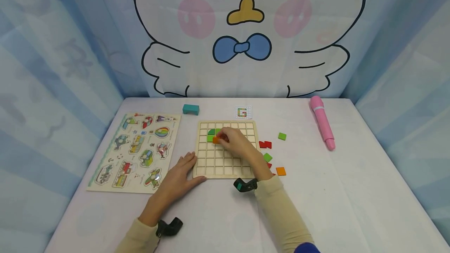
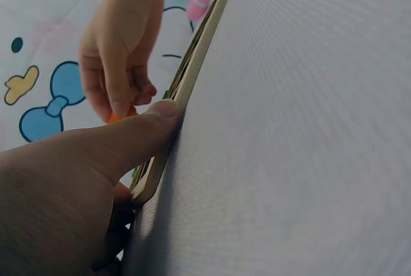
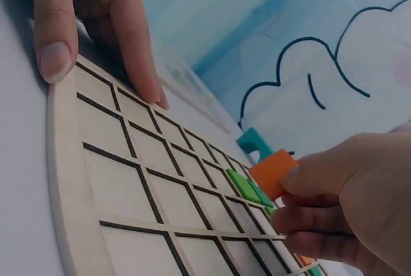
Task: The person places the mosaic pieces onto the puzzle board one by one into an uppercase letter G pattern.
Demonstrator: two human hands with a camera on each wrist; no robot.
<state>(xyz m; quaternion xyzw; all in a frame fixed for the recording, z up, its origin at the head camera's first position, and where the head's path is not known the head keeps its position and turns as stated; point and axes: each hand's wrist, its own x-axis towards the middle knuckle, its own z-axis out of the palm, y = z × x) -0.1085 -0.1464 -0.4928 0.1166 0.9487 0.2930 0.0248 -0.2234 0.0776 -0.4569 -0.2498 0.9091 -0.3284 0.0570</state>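
Note:
Between thumb and fingers my right hand [image 1: 236, 140] pinches an orange square tile [image 3: 274, 172], held tilted over the wooden grid board [image 1: 211, 170]. Beside it, green pieces [image 1: 210, 138] lie in the board's upper-left squares; the right hand covers part of that area. My left hand [image 1: 178, 178] rests at the board's near left corner, its fingers extended along the left side. In the left wrist view, the left thumb [image 2: 144, 128] presses on the board's front edge.
Loose red tiles [image 1: 268, 144], green tiles [image 1: 282, 136] and an orange tile [image 1: 281, 171] lie right of the board. A picture puzzle board [image 1: 105, 155] is at left. Behind stand a teal block [image 1: 191, 109] and a small pattern card [image 1: 243, 112]. A pink pen-shaped object [image 1: 322, 123] lies far right.

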